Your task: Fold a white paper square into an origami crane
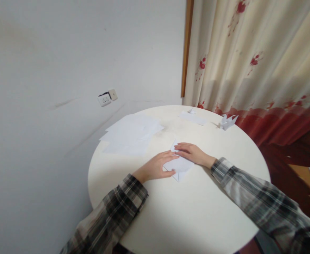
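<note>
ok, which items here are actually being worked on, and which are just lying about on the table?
In hand: folded white paper, pressed flat under the left hand and right hand.

Lying about, clear of both hands: stack of loose sheets; folded paper figure; crumpled scrap; paper strip. All sit on the round table.

no writing, label, brand, number or sign can be read anywhere in view. the loose white sheets (131, 135) by the far left edge of the table (197, 211), the folded paper (180, 165) at its middle, the small paper figure (227, 121) near its far right edge and the wall socket (104, 100) all show blank faces.
</note>
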`<state>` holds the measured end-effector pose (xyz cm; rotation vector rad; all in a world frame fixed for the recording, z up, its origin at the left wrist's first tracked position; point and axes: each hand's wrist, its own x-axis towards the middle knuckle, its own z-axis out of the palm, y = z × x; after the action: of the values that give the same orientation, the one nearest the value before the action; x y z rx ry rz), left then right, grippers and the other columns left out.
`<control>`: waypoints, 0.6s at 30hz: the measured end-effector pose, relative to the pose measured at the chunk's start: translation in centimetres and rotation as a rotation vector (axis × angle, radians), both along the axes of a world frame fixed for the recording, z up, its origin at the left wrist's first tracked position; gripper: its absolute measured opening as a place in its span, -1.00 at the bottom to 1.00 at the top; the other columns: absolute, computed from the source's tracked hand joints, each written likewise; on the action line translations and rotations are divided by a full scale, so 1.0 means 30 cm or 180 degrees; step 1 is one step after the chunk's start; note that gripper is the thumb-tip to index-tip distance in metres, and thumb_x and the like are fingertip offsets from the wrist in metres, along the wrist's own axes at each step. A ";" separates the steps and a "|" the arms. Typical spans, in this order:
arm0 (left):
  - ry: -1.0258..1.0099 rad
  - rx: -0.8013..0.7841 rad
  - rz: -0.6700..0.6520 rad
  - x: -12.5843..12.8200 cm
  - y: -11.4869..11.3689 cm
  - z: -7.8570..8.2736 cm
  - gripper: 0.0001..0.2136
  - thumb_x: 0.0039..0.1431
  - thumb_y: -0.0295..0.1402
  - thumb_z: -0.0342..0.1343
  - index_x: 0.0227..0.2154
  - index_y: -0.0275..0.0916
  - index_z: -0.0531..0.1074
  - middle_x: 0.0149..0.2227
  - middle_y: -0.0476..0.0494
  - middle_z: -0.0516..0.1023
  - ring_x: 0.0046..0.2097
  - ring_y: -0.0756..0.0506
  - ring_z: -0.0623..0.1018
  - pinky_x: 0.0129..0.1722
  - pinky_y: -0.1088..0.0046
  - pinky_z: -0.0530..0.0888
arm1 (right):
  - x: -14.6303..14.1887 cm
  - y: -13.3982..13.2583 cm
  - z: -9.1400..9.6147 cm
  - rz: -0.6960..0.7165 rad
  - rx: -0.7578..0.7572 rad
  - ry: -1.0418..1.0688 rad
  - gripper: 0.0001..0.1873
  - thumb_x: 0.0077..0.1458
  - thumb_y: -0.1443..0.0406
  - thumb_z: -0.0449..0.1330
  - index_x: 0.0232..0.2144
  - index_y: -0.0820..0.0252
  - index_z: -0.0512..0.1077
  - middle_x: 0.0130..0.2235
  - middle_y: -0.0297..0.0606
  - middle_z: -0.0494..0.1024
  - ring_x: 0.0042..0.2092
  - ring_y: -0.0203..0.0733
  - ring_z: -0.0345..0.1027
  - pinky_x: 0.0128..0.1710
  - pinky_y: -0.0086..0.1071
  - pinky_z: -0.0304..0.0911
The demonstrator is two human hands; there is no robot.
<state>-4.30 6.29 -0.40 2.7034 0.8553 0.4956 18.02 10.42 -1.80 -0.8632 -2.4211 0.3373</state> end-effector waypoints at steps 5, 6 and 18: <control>0.0128 0.0092 0.0038 0.011 -0.012 0.005 -0.44 -0.04 -0.34 0.08 0.09 -0.27 0.19 0.17 -0.25 0.20 0.21 -0.18 0.16 0.19 0.21 0.09 | -0.002 0.000 -0.003 -0.0032 0.0051 -0.0035 -0.59 0.21 0.13 -0.09 -0.07 0.18 0.40 -0.02 -0.21 0.46 0.07 -0.18 0.24 0.10 -0.26 0.15; 0.0162 0.0090 0.0042 0.013 -0.014 0.006 -0.41 -0.06 -0.34 0.09 0.11 -0.27 0.17 0.19 -0.26 0.17 0.22 -0.20 0.14 0.19 0.19 0.08 | -0.002 0.001 -0.004 -0.0030 0.0053 -0.0033 -0.59 0.21 0.13 -0.09 -0.07 0.17 0.40 -0.02 -0.22 0.46 0.07 -0.18 0.24 0.09 -0.25 0.16; -0.0096 0.0040 0.0527 0.023 0.017 -0.062 -0.51 0.01 -0.59 -0.07 0.07 -0.32 0.24 0.14 -0.21 0.27 0.16 -0.06 0.26 0.19 0.36 0.16 | -0.006 0.001 -0.002 0.0045 -0.0414 0.0328 -0.42 0.22 0.03 -0.27 -0.09 0.19 0.42 -0.01 -0.15 0.44 0.10 -0.13 0.21 0.15 -0.15 0.07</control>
<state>-3.61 6.79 -2.24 2.6420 1.0767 0.5764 17.83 10.47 -1.84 -0.8628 -2.3315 0.5366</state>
